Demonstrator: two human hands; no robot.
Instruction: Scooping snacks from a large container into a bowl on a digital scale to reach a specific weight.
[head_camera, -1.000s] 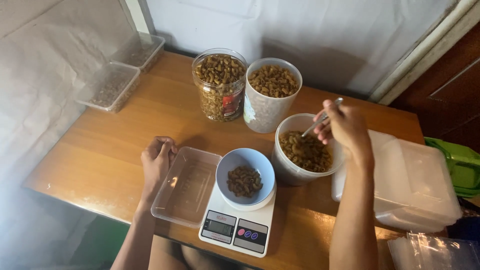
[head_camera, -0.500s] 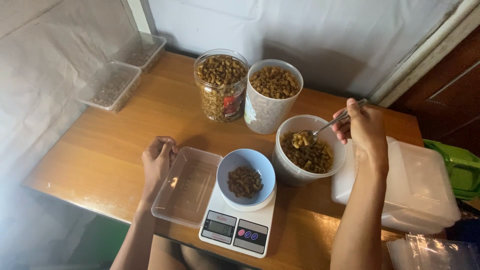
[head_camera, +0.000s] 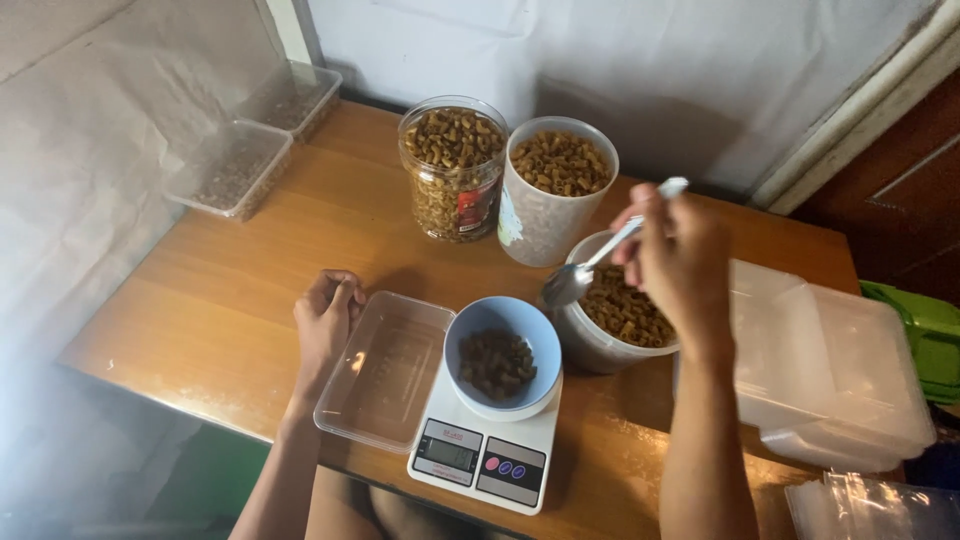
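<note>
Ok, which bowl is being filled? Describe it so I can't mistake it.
Find the white kitchen scale at the wooden table's near edge. The blue bowl stands on its platform, holding some brown pieces. Unlike the containers nearby, it is blue, shallow and barely filled.

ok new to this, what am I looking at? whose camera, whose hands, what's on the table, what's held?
There is one view, from a camera worn on a person's head, looking down at their own two bare hands; no machine is involved. The right hand holds a metal spoon over a white tub of brown pellets. The left hand, loosely curled, rests at the edge of an empty clear tray. On the wooden table a white kitchen scale carries a blue bowl with some pellets in it. Behind stand a clear jar and a white canister, both full of pellets. Stacked clear containers sit at right, and two filled trays at far left.
</note>
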